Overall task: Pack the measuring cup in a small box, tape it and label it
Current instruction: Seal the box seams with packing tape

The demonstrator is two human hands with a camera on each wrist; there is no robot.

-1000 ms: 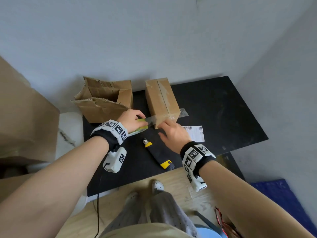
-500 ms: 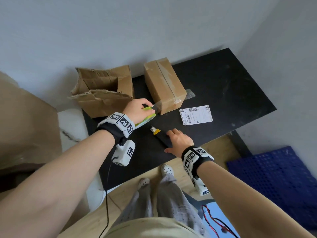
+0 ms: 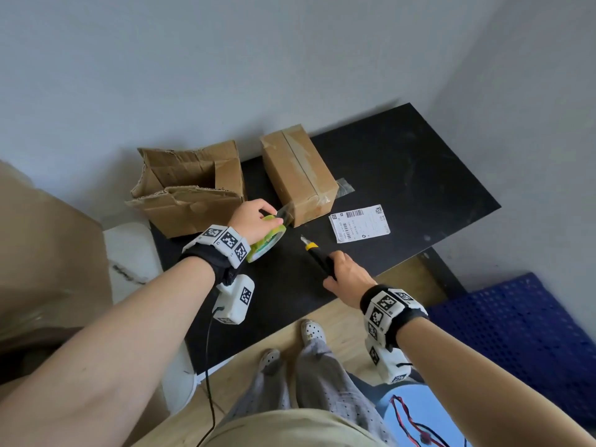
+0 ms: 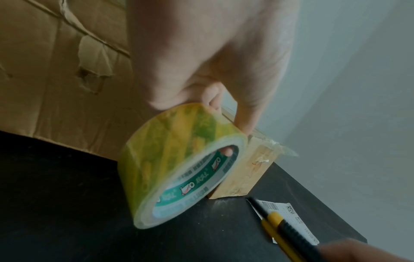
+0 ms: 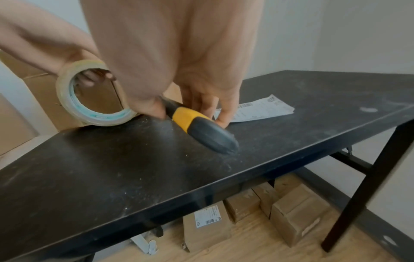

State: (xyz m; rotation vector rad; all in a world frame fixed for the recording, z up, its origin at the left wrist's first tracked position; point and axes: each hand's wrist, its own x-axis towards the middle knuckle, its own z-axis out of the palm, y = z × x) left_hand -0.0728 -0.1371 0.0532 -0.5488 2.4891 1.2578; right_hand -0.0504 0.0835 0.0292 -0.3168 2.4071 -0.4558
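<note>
A small closed cardboard box (image 3: 298, 174) (image 4: 241, 174) stands on the black table (image 3: 412, 175), clear tape running along its top seam. My left hand (image 3: 254, 216) (image 4: 215, 76) grips a green-and-yellow tape roll (image 3: 266, 241) (image 4: 179, 168) (image 5: 89, 94) at the box's near left corner; a strip of tape stretches from roll to box. My right hand (image 3: 346, 274) (image 5: 190, 74) holds the black-and-yellow utility knife (image 3: 317, 254) (image 5: 197, 127) (image 4: 284, 230) low over the table. A white shipping label (image 3: 359, 223) (image 4: 289, 218) (image 5: 255, 109) lies flat right of the box. The measuring cup is not visible.
A torn, open larger cardboard box (image 3: 190, 185) (image 4: 51, 74) stands left of the small one. More cardboard boxes (image 5: 264, 211) sit on the wooden floor under the table. A blue perforated mat (image 3: 516, 337) lies on the floor at right. Walls border the table behind and right.
My right hand left the box's front edge, came back to the knife near the table's front and closed around it. The left hand kept the tape roll at the box corner.
</note>
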